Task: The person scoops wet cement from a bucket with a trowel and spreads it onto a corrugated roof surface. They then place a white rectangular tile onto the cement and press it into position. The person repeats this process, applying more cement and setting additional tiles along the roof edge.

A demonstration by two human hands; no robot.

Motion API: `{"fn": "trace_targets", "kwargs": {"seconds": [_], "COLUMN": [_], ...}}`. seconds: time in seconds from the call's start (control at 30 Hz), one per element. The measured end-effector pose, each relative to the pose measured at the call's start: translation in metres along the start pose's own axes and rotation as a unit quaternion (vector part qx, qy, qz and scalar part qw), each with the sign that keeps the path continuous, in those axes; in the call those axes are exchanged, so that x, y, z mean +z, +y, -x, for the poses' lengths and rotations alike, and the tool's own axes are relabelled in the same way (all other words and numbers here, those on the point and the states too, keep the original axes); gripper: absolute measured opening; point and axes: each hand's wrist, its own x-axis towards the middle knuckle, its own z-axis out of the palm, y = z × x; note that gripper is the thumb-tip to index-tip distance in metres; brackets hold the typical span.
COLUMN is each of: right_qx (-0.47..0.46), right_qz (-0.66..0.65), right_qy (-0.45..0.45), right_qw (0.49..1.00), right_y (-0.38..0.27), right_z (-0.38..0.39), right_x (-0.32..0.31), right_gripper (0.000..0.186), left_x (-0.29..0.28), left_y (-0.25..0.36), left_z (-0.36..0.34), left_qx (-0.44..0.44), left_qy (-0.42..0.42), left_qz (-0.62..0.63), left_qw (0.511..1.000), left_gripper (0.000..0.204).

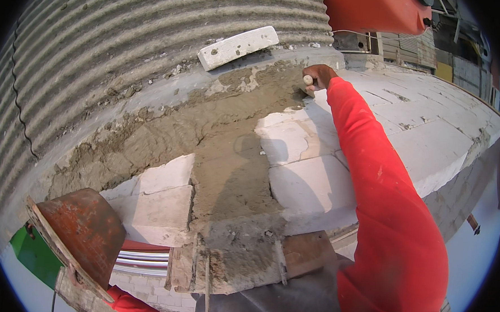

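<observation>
My right hand (pixel 323 75), reaching out in a red sleeve, is closed around the handle of a trowel (pixel 307 80). The trowel's blade is mostly hidden; it is at the far end of a bed of wet grey mortar (pixel 172 126). At the lower left, fingers of my left hand (pixel 73 274) grip the rim of a worn reddish-brown bucket (pixel 91 224), which is tilted on its side beside the wall top. White blocks (pixel 311 182) border the mortar, and a strip of mortar runs between them toward me.
A corrugated grey sheet (pixel 154 32) rises along the far left. Against its foot leans a loose white block (pixel 239 47). An orange tank-like container (pixel 376 13) stands at the top right. The block wall's edge (pixel 458 167) drops away at the right.
</observation>
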Motion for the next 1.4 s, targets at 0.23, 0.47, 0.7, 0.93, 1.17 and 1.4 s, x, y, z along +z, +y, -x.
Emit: {"fn": "trace_targets", "kwargs": {"seconds": [0.23,0.47,0.7,0.93,1.17,1.4], "right_qx": [0.514,0.440,0.338,0.121,-0.273,-0.260], "right_qz": [-0.440,-0.092,0.154,0.167,0.254,0.492], "right_qy": [-0.140,-0.263,-0.012,0.225,0.334,0.325], "right_qw": [0.723,0.854,0.928,0.952,0.866,0.764], "right_y": [-0.123,-0.194,-0.272,-0.421,-0.595,-0.711], "right_z": [-0.040,-0.030,0.055,0.162,0.171,0.141], "right_x": [-0.044,-0.174,-0.318,-0.335,-0.259,-0.178], "right_gripper": [0.018,0.022,0.033,0.033,0.034,0.035], "left_x": [0.000,0.007,0.016,0.016,-0.003,-0.003], "left_y": [0.068,0.078,0.074,0.130,0.167,0.221], "left_z": [-0.024,-0.033,-0.028,-0.103,-0.158,-0.230], "left_qx": [-0.172,-0.285,-0.425,-0.624,-0.560,-0.475], "left_qy": [-0.050,-0.051,-0.023,-0.004,0.001,-0.063], "left_qz": [0.089,0.214,0.381,0.495,0.565,0.603], "left_qw": [0.980,0.933,0.821,0.604,0.606,0.638], "left_gripper": [0.045,0.041,0.029,0.038,0.057,0.063]}}
